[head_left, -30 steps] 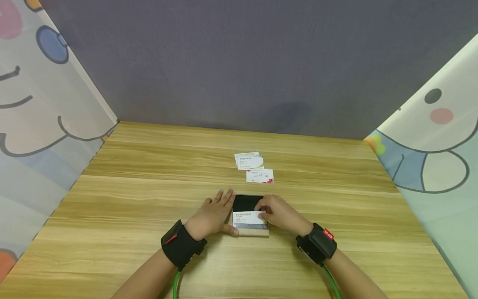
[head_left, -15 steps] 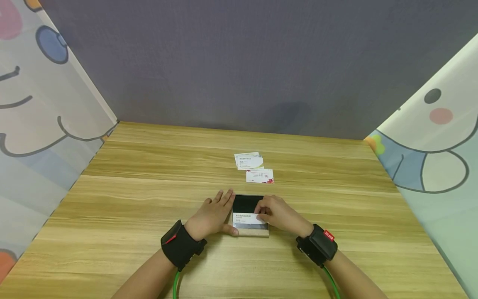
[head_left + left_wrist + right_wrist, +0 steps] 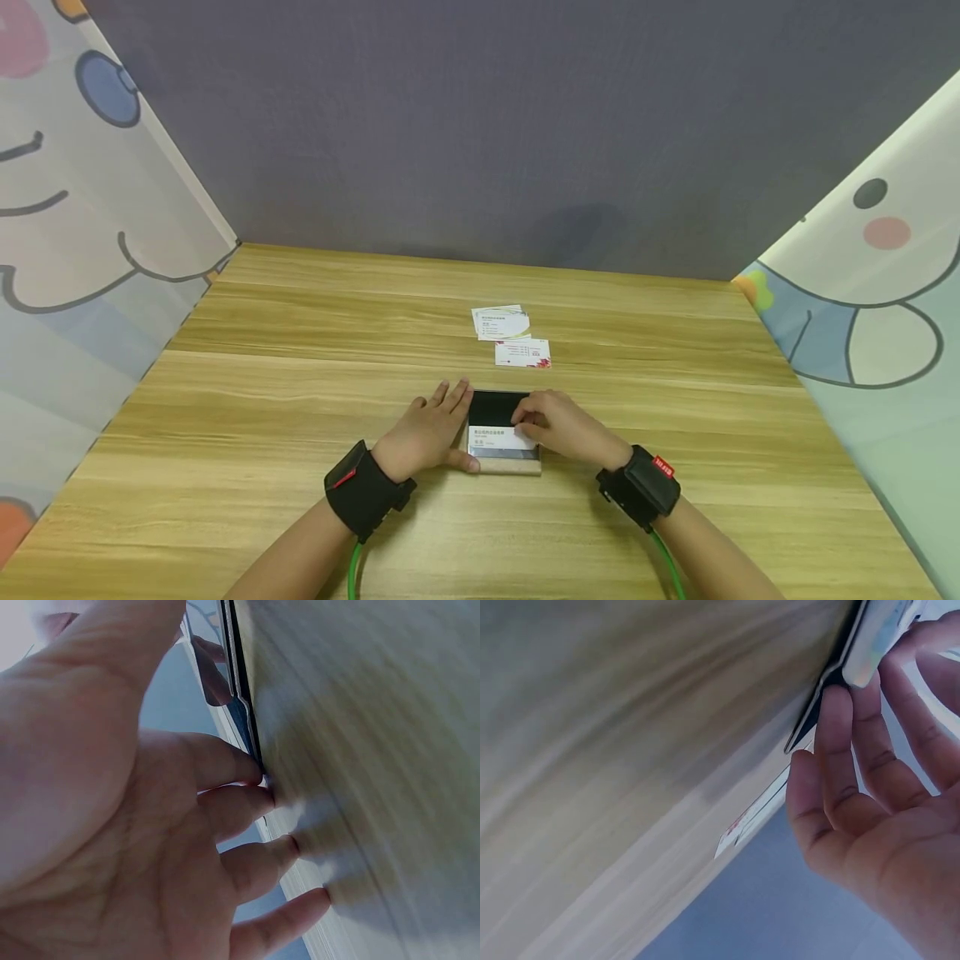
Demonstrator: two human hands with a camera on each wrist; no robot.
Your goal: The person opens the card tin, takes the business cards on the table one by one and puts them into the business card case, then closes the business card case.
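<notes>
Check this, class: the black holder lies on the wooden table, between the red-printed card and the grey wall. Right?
Wrong order: the head view shows the red-printed card between the black holder and the grey wall. The black holder does lie on the wooden table.

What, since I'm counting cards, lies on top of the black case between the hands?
A white card lies across the black case, its right end partly hidden by the right hand. What is under the card is covered; I cannot tell if there are more.
</notes>
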